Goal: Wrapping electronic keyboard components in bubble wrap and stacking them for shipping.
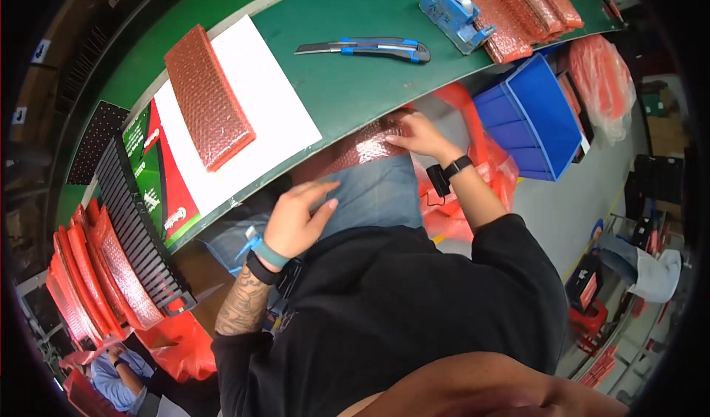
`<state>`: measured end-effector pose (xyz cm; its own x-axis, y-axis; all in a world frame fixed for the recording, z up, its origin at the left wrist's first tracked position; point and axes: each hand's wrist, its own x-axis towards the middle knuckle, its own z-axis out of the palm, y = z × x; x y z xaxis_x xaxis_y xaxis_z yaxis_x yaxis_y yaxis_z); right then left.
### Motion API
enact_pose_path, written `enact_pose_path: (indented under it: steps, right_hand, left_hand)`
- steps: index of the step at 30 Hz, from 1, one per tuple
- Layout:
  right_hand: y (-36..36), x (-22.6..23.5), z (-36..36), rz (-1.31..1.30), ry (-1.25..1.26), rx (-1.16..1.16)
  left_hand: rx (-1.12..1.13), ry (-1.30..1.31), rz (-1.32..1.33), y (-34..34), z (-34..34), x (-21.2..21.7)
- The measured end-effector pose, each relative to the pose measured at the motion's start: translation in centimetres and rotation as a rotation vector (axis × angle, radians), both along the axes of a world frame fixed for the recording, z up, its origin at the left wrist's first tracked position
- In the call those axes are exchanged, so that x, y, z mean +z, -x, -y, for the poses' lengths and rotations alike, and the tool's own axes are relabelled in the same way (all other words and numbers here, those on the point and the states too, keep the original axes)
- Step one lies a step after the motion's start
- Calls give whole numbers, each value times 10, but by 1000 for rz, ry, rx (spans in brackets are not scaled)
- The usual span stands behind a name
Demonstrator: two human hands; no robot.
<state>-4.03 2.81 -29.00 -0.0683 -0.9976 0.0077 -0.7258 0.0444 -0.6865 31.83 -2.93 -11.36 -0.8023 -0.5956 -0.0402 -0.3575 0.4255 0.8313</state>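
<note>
My right hand (423, 136) pinches the right end of a red bubble-wrap piece (361, 148), which lies across my lap partly under the table edge. Over my left thigh, my left hand (296, 217) is held with its fingers apart and nothing in it. On the table above, a flat red bubble-wrap packet (209, 95) rests slantwise on a white sheet (275, 97). Farther right lies a blue-and-black utility knife (381, 48) with its blade out. A blue tape dispenser (451, 16) stands beyond it.
More red bubble-wrap packets (510, 10) are stacked at the table's far right. A blue bin (518, 121) is below that edge, near red plastic film (499, 180). At left, a black slotted rack (137, 210) adjoins upright red packets (103, 276). Another person (122, 380) sits lower left.
</note>
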Motion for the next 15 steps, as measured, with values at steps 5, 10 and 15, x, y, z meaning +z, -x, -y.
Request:
enact_pose_path:
  steps: [5,10,15]
  right_hand:
    - [-11,20,12,235,-98,26]
    - [-35,22,8,-171,12,-32]
    - [-34,10,7,-234,183,-71]
  left_hand:
    - [31,-16,14,3,13,-1]
    - [64,2,76,29,20,-77]
    - [94,-86,54,53,30,-148]
